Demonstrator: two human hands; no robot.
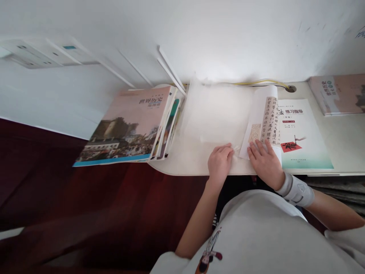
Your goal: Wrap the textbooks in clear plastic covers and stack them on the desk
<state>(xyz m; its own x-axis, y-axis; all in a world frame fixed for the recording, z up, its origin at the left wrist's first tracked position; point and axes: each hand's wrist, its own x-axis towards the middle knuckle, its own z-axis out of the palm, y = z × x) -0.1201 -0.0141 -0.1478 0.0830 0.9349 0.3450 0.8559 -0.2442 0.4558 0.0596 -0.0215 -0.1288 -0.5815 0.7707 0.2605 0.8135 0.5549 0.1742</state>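
Note:
A workbook (pixel 308 152) with a white and green front lies open-sided on the desk, and a narrow leaf with columns of handwritten-style characters (pixel 269 114) is bent over its left part. My right hand (pixel 265 161) lies on the lower end of that leaf, fingers stretched out and pressing down. To its left spreads a clear plastic book cover (pixel 211 118), see-through and hard to trace at its edges. My left hand (pixel 220 160) pinches the cover's lower edge near the leaf's corner. A grey wrist wrap (pixel 298 190) is on my right wrist.
A stack of history books (pixel 125 125) stands at the desk's left end, reaching past its edge. More books (pixel 339 93) lie at the far right. A yellow cable (pixel 262 81) runs along the wall into a desk hole (pixel 291 89). White slats (pixel 171 70) lean at the back.

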